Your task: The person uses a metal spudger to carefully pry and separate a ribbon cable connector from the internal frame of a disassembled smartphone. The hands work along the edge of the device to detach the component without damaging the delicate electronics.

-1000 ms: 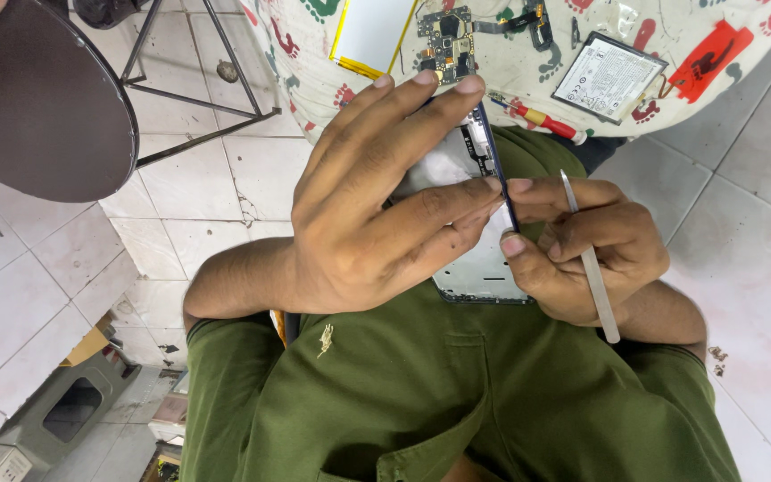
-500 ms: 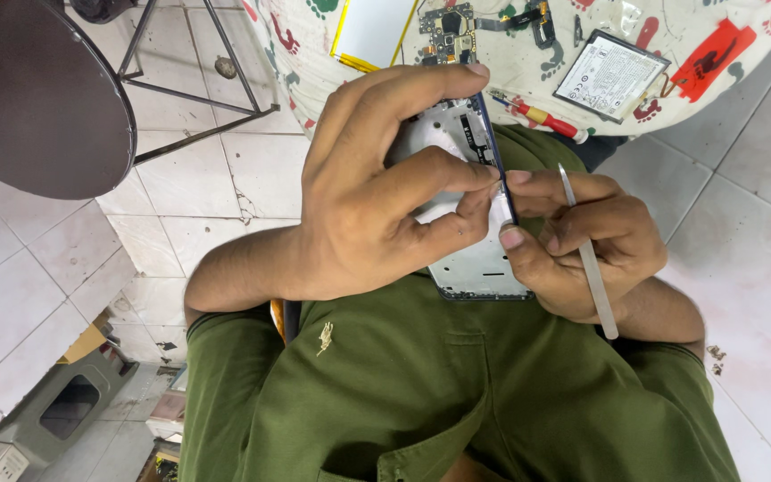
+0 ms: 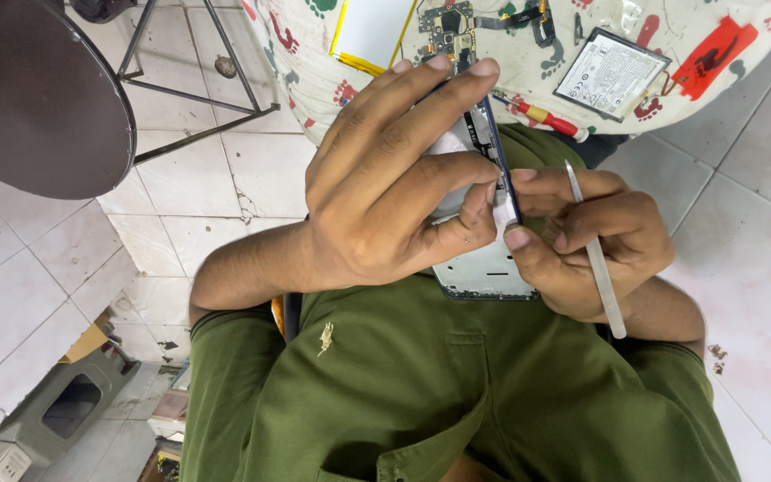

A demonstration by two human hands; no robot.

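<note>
Pinching the opened dark-framed phone chassis (image 3: 484, 268) above the lap, the left hand (image 3: 385, 196) and right hand (image 3: 582, 241), fingers also clamping slim metal tweezers (image 3: 595, 259), risk letting it slip or gouging it.

A phone repair workshop: loose battery (image 3: 611, 73) and circuit board (image 3: 445, 22) on the bench.

Bright, even light, soft shadows, sharp focus, slight wide-angle edge stretch.
</note>
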